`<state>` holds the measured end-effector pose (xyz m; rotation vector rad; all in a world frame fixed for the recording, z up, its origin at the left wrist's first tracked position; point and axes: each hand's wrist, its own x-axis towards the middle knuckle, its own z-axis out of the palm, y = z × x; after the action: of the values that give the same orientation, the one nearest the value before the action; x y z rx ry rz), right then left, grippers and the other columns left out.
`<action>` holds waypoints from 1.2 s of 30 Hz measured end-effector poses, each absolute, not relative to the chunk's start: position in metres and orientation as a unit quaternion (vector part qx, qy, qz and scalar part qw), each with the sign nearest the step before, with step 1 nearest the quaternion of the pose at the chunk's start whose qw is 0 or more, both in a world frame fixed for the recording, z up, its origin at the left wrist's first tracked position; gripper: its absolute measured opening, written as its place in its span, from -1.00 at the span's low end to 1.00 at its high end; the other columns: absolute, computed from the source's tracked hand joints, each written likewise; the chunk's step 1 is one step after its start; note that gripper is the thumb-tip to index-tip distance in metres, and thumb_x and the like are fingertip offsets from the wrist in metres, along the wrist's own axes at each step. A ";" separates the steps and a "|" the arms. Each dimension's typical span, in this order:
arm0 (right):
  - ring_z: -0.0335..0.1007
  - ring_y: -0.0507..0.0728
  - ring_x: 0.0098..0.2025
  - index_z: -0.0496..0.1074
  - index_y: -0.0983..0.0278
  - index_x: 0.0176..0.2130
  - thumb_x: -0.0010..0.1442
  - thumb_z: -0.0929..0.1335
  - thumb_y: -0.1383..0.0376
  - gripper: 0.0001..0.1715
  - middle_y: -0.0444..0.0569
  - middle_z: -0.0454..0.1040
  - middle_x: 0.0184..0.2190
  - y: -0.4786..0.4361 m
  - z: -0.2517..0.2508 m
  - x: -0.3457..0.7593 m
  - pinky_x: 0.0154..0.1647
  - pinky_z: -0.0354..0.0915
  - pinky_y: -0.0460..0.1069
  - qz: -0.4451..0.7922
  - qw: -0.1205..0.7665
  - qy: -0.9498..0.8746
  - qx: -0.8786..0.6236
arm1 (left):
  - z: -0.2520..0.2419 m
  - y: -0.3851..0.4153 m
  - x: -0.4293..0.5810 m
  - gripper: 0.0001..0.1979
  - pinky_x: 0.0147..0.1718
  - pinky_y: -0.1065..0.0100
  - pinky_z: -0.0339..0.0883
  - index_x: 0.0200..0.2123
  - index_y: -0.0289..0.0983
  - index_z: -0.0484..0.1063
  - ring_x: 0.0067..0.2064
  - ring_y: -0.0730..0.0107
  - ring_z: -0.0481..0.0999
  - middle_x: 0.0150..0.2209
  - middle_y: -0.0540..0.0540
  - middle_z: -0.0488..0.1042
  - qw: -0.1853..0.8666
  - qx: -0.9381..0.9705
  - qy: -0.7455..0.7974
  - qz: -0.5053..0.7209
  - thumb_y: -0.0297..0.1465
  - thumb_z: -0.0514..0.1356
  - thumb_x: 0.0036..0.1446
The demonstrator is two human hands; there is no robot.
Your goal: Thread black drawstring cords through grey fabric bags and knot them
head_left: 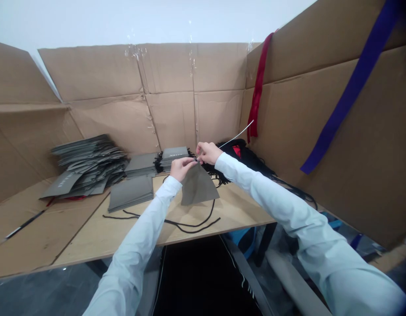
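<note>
My left hand (182,169) pinches the top edge of a flat grey paper bag (198,186), which hangs below my hands at a tilt. Close beside it, my right hand (208,152) holds a thin white wire (237,137) that sticks up and to the right. A black cord (186,227) trails loosely across the tabletop below the bag, and I cannot tell where it meets my fingers. Behind my right hand lies a tangled heap of black cords (242,161). Several stacks of grey bags (130,193) lie to the left of my hands.
The wooden table (236,210) has a front edge close to my body. Cardboard walls (170,92) rise behind and to the right. A red ribbon (258,85) and a blue ribbon (350,85) hang on the cardboard. A thin black-and-white strip (24,224) lies at the far left.
</note>
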<state>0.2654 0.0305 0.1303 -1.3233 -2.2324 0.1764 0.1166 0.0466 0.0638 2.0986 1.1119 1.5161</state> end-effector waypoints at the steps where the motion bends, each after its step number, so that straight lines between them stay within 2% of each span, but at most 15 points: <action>1: 0.29 -0.04 -0.54 0.25 0.31 -0.32 -0.05 0.32 0.41 -0.79 -0.16 0.38 -0.64 0.030 0.130 0.266 -0.41 0.17 -0.15 0.046 0.261 -0.836 -0.480 | 0.064 0.048 0.116 -0.64 -0.29 0.32 0.28 -0.37 -0.34 0.47 -0.33 0.29 0.45 -0.39 -0.15 0.50 0.170 0.734 0.388 0.531 -0.19 0.19 -0.22; 4: 0.31 0.01 -0.44 0.24 0.30 -0.23 0.03 0.27 0.31 -0.76 -0.08 0.42 -0.50 0.029 0.131 0.274 -0.36 0.17 -0.12 -0.012 0.249 -0.850 -0.463 | 0.066 0.052 0.113 -0.63 -0.30 0.32 0.28 -0.38 -0.36 0.47 -0.34 0.29 0.46 -0.40 -0.16 0.50 0.184 0.735 0.390 0.523 -0.19 0.20 -0.24; 7: 0.31 0.07 -0.31 0.25 0.27 -0.19 0.10 0.21 0.18 -0.71 0.01 0.42 -0.35 0.032 0.137 0.297 -0.29 0.17 -0.06 -0.091 0.270 -0.809 -0.514 | 0.067 0.054 0.106 -0.64 -0.30 0.31 0.28 -0.40 -0.36 0.47 -0.36 0.30 0.45 -0.42 -0.16 0.50 0.176 0.732 0.405 0.520 -0.19 0.21 -0.25; 10: 0.26 0.16 -0.20 0.32 0.29 -0.24 0.11 0.18 0.16 -0.69 0.08 0.38 -0.25 0.041 0.146 0.330 -0.22 0.17 0.03 -0.167 0.284 -0.755 -0.566 | 0.065 0.057 0.097 -0.64 -0.31 0.31 0.28 -0.42 -0.35 0.48 -0.36 0.30 0.45 -0.42 -0.15 0.50 0.171 0.727 0.413 0.521 -0.19 0.22 -0.26; 12: 0.26 0.17 -0.18 0.37 0.32 -0.30 0.08 0.21 0.20 -0.72 0.10 0.38 -0.26 0.047 0.152 0.352 -0.17 0.16 0.07 -0.178 0.298 -0.735 -0.583 | 0.064 0.058 0.091 -0.64 -0.31 0.31 0.28 -0.42 -0.34 0.48 -0.36 0.31 0.45 -0.42 -0.15 0.50 0.168 0.730 0.412 0.518 -0.19 0.22 -0.27; 15: 0.30 0.14 -0.24 0.42 0.34 -0.39 0.00 0.29 0.23 -0.78 0.05 0.41 -0.37 0.053 0.157 0.377 -0.13 0.17 0.06 -0.139 0.353 -0.721 -0.580 | 0.064 0.059 0.086 -0.64 -0.30 0.32 0.27 -0.43 -0.34 0.48 -0.36 0.31 0.45 -0.42 -0.15 0.50 0.170 0.734 0.411 0.514 -0.19 0.23 -0.28; 19: 0.34 0.06 -0.44 0.43 0.37 -0.41 -0.11 0.36 0.25 -0.77 -0.02 0.42 -0.56 0.049 0.157 0.391 -0.26 0.29 0.03 0.053 0.475 -0.709 -0.519 | 0.064 0.061 0.084 -0.64 -0.28 0.31 0.27 -0.43 -0.34 0.48 -0.35 0.31 0.45 -0.42 -0.15 0.49 0.187 0.733 0.407 0.512 -0.19 0.23 -0.30; 22: 0.36 0.03 -0.49 0.38 0.39 -0.35 -0.14 0.39 0.31 -0.72 -0.01 0.43 -0.55 0.045 0.156 0.389 -0.37 0.35 -0.01 0.184 0.566 -0.668 -0.446 | 0.065 0.063 0.084 -0.63 -0.27 0.31 0.28 -0.43 -0.36 0.47 -0.34 0.30 0.45 -0.41 -0.17 0.49 0.207 0.733 0.400 0.510 -0.20 0.24 -0.31; 26: 0.39 0.02 -0.47 0.33 0.39 -0.37 -0.16 0.40 0.37 -0.73 0.02 0.45 -0.49 0.043 0.153 0.382 -0.47 0.36 -0.09 0.235 0.645 -0.598 -0.413 | 0.066 0.065 0.083 -0.64 -0.25 0.30 0.27 -0.44 -0.36 0.47 -0.33 0.29 0.45 -0.40 -0.16 0.49 0.224 0.735 0.392 0.506 -0.21 0.25 -0.32; 30: 0.40 0.00 -0.47 0.32 0.39 -0.45 -0.15 0.40 0.36 -0.80 0.04 0.46 -0.46 0.039 0.149 0.365 -0.56 0.33 -0.16 0.261 0.644 -0.589 -0.413 | 0.068 0.064 0.086 -0.64 -0.25 0.30 0.27 -0.45 -0.35 0.48 -0.33 0.30 0.45 -0.41 -0.16 0.49 0.231 0.735 0.388 0.506 -0.20 0.25 -0.33; 36: 0.36 -0.01 -0.58 0.31 0.40 -0.50 -0.22 0.43 0.32 -0.74 0.03 0.46 -0.55 0.029 0.136 0.315 -0.69 0.23 -0.20 0.319 0.546 -0.660 -0.405 | 0.074 0.055 0.100 -0.67 -0.26 0.31 0.26 -0.46 -0.34 0.48 -0.35 0.32 0.44 -0.42 -0.14 0.49 0.222 0.740 0.378 0.510 -0.20 0.23 -0.27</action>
<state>0.3146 0.0295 0.1358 -0.9597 -1.5658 0.7556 0.1000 0.0551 0.0742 2.0440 1.0452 1.4103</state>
